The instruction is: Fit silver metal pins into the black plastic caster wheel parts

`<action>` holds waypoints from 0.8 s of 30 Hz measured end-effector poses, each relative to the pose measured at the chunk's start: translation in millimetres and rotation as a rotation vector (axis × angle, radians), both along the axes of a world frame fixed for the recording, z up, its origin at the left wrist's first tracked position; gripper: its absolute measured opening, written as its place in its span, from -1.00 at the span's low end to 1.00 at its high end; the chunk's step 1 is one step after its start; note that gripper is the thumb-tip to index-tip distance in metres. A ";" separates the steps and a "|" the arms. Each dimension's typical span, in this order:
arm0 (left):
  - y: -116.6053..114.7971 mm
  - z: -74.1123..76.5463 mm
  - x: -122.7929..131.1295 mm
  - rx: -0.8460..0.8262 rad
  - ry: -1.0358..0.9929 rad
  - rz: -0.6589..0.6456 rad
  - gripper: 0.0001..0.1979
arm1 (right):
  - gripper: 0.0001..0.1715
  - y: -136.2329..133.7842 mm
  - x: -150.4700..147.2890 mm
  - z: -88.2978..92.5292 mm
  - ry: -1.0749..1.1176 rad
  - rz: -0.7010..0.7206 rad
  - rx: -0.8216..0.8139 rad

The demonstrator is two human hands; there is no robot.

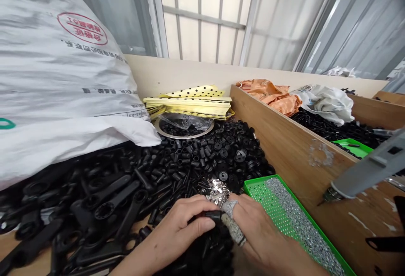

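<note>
My left hand [189,219] is closed, thumb and fingers pinching a short black plastic tube [212,215]. Right beside it, my right hand [255,225] has curled fingers, two of them wrapped in grey speckled tape; whatever is between them is hidden. Just beyond both hands lies a little pile of shiny metal clips [217,191]. Black plastic parts [205,250] lie below the hands. A green perforated tray [262,202] holding many small silver screws [295,217] stands close to my right hand.
Black handle-like parts [117,196] cover the left, under a big white sack [69,86]. Black tubes [183,151] and round caps [223,154] pile up behind, near a metal bowl [164,132]. A grey electric screwdriver [363,172] juts in by a wooden divider [284,137].
</note>
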State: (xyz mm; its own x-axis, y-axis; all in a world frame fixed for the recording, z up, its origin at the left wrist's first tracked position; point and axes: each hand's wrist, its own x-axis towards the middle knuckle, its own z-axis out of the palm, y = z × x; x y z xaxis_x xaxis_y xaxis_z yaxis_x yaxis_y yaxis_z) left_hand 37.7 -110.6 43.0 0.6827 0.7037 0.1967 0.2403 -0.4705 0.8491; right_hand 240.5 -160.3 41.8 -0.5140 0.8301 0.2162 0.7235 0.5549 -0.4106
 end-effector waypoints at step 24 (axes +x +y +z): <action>-37.8 -32.1 -7.0 0.432 -0.025 0.036 -0.75 | -0.69 -34.2 -12.6 -72.3 0.586 -0.244 -0.527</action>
State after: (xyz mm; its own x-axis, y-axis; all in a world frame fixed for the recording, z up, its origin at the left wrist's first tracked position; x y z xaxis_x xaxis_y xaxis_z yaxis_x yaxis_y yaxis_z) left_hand 30.8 -148.4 10.9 0.6505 0.5762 0.4948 0.2446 -0.7757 0.5818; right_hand 227.9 -194.4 -30.5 -0.2306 0.9715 -0.0557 0.3864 0.0388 -0.9215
